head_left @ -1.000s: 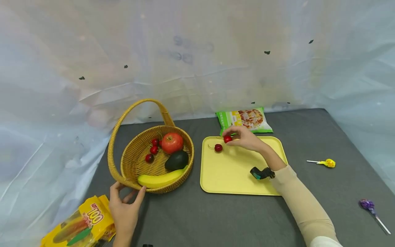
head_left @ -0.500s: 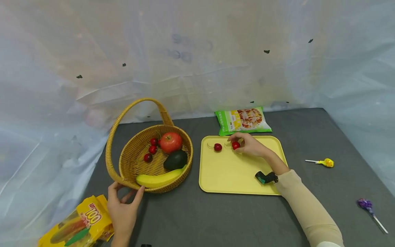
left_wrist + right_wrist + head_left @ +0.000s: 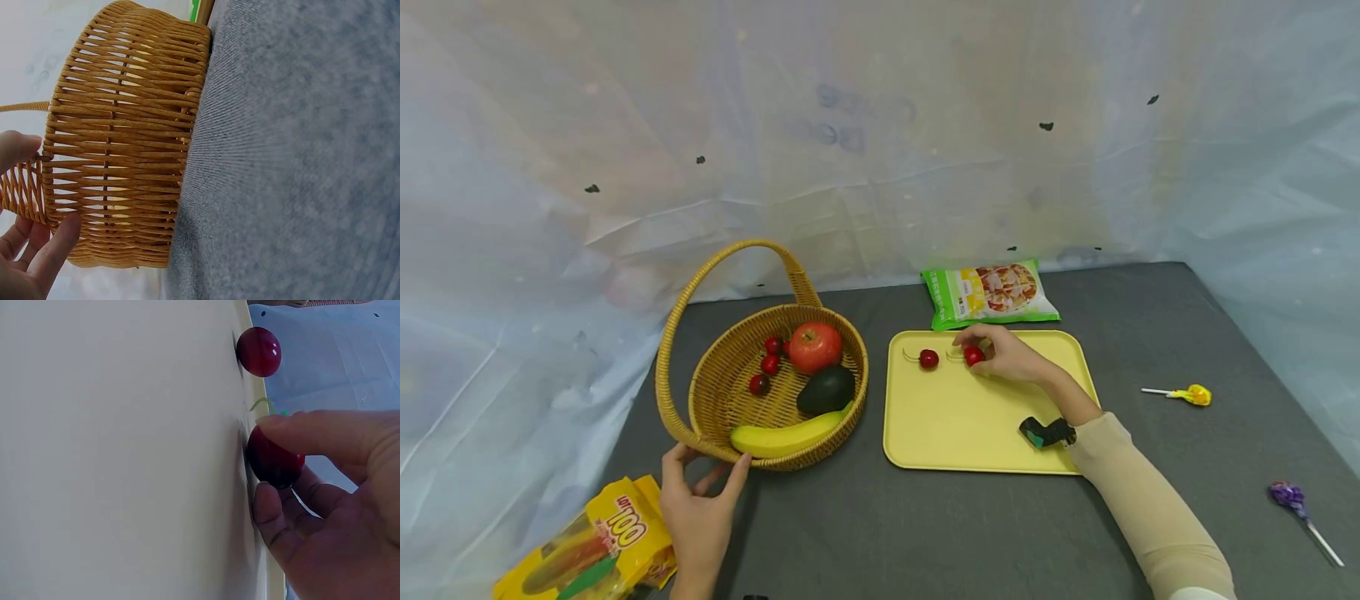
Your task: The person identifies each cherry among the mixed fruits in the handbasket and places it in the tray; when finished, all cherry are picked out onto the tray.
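My right hand (image 3: pixel 1003 354) pinches a red cherry (image 3: pixel 973 356) between thumb and fingers, low over the yellow tray (image 3: pixel 955 429). In the right wrist view the held cherry (image 3: pixel 275 457) is at the tray surface, with a thin green stem. Beside it on the tray lies a second cherry (image 3: pixel 928 359), untouched. At left, my left hand (image 3: pixel 702 508) grips the wicker basket (image 3: pixel 859 358) where its handle (image 3: pixel 681 321) joins the near rim. Inside the basket are several cherries (image 3: pixel 770 364), a red apple-like fruit (image 3: pixel 816 347), a dark avocado (image 3: pixel 827 391) and a banana (image 3: pixel 793 436).
Behind the tray lies a green snack bag (image 3: pixel 992 293). A yellow package (image 3: pixel 598 542) lies beside the left hand. Yellow (image 3: pixel 1195 395) and purple lollipops (image 3: pixel 1288 496) lie at right on the grey cloth (image 3: pixel 925 533). A pale plastic sheet (image 3: pixel 880 200) hangs behind.
My right hand has moved slightly right and down with the cherry, then stayed almost still over the last half second. My left hand keeps its hold on the basket.
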Action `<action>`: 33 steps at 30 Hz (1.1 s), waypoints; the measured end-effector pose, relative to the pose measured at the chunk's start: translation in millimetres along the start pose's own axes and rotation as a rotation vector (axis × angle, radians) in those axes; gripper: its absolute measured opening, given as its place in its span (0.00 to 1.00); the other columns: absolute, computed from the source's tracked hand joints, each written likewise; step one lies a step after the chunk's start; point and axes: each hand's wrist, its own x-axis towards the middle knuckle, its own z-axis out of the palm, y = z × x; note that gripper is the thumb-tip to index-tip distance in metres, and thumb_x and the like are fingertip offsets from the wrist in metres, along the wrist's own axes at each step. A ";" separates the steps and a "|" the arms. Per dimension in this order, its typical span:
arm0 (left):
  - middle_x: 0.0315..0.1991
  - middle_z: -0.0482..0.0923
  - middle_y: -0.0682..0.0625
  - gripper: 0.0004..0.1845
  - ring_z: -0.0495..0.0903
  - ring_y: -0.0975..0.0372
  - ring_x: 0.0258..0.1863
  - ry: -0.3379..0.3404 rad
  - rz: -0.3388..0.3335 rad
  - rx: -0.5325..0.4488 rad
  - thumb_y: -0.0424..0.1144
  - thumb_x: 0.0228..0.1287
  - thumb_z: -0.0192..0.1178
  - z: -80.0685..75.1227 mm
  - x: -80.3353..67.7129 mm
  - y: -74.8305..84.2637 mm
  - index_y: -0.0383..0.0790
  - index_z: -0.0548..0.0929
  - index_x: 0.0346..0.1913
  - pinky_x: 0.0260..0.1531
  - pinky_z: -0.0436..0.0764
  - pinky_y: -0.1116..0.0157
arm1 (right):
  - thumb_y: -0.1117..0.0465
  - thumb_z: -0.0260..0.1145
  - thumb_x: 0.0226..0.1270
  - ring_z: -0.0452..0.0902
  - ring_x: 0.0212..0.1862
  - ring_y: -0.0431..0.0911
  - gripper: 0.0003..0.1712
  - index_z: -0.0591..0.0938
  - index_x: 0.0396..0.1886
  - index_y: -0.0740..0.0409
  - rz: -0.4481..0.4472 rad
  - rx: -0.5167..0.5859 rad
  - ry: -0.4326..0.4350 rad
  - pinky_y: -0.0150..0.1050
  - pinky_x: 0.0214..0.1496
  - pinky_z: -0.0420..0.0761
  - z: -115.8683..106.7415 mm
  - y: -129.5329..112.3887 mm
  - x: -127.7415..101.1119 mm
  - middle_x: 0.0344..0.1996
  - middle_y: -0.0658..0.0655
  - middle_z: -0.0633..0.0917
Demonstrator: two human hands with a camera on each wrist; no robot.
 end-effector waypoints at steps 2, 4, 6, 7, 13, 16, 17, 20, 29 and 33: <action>0.48 0.73 0.39 0.33 0.76 0.62 0.49 0.001 -0.002 0.006 0.20 0.50 0.74 0.0 -0.1 -0.1 0.24 0.72 0.59 0.39 0.82 0.81 | 0.77 0.71 0.58 0.74 0.49 0.59 0.26 0.78 0.58 0.71 0.007 -0.004 0.000 0.36 0.37 0.79 -0.3 -2.1 -0.4 0.48 0.68 0.80; 0.49 0.73 0.39 0.33 0.75 0.63 0.50 0.001 -0.005 0.010 0.21 0.50 0.74 0.0 -0.4 0.4 0.24 0.72 0.59 0.39 0.82 0.81 | 0.74 0.72 0.59 0.74 0.49 0.58 0.27 0.77 0.59 0.70 0.009 -0.018 0.005 0.38 0.38 0.80 -1.9 -3.2 -0.5 0.49 0.67 0.80; 0.49 0.74 0.39 0.33 0.75 0.66 0.50 -0.001 -0.005 0.017 0.21 0.49 0.74 0.1 -0.6 0.9 0.24 0.72 0.59 0.39 0.82 0.81 | 0.71 0.73 0.60 0.74 0.51 0.58 0.29 0.76 0.62 0.69 0.009 -0.022 0.011 0.41 0.41 0.80 -4.7 -5.6 1.0 0.51 0.67 0.80; 0.48 0.74 0.39 0.33 0.75 0.67 0.50 0.001 -0.003 0.019 0.21 0.49 0.74 0.4 -1.0 1.2 0.24 0.72 0.59 0.39 0.82 0.81 | 0.70 0.73 0.61 0.73 0.51 0.59 0.29 0.76 0.62 0.69 0.003 -0.027 0.015 0.42 0.41 0.80 -6.2 -7.6 3.1 0.52 0.67 0.79; 0.48 0.74 0.41 0.32 0.75 0.67 0.49 0.009 -0.002 0.013 0.21 0.49 0.74 1.0 -2.4 2.4 0.24 0.72 0.59 0.39 0.82 0.81 | 0.65 0.73 0.64 0.73 0.53 0.59 0.29 0.76 0.64 0.64 -0.101 -0.034 0.007 0.50 0.43 0.80 -0.3 -39.3 38.1 0.57 0.64 0.79; 0.48 0.73 0.42 0.33 0.75 0.66 0.50 0.004 -0.004 0.010 0.21 0.49 0.74 1.1 -2.0 1.5 0.24 0.72 0.60 0.39 0.83 0.80 | 0.65 0.72 0.65 0.74 0.57 0.56 0.29 0.76 0.64 0.63 -0.176 -0.002 -0.053 0.48 0.50 0.82 17.0 -69.2 65.1 0.59 0.62 0.78; 0.49 0.73 0.42 0.33 0.75 0.65 0.50 0.001 -0.005 0.006 0.21 0.49 0.74 1.1 -1.8 1.4 0.24 0.72 0.60 0.39 0.83 0.80 | 0.65 0.72 0.65 0.74 0.59 0.56 0.29 0.75 0.65 0.63 -0.204 0.022 -0.085 0.48 0.51 0.82 24.8 -79.7 75.3 0.60 0.63 0.78; 0.49 0.73 0.42 0.33 0.75 0.64 0.50 -0.005 -0.005 -0.006 0.20 0.49 0.74 1.5 -1.4 0.4 0.24 0.72 0.60 0.39 0.84 0.78 | 0.67 0.70 0.66 0.73 0.62 0.58 0.29 0.74 0.66 0.66 -0.281 0.100 -0.210 0.46 0.57 0.83 52.2 -111.7 107.1 0.61 0.66 0.77; 0.49 0.73 0.45 0.33 0.76 0.56 0.50 -0.015 0.000 -0.011 0.21 0.50 0.74 2.9 -3.0 0.6 0.24 0.72 0.60 0.40 0.84 0.76 | 0.70 0.67 0.68 0.72 0.64 0.50 0.29 0.72 0.68 0.66 -0.320 -0.016 -0.507 0.31 0.63 0.75 140.0 -177.1 178.1 0.64 0.62 0.75; 0.49 0.73 0.43 0.33 0.75 0.56 0.50 -0.018 0.000 -0.013 0.21 0.50 0.74 3.0 -3.9 2.7 0.24 0.72 0.59 0.40 0.84 0.76 | 0.71 0.67 0.67 0.69 0.68 0.51 0.29 0.73 0.67 0.66 -0.267 -0.102 -0.585 0.32 0.67 0.73 171.2 -182.9 192.7 0.66 0.62 0.74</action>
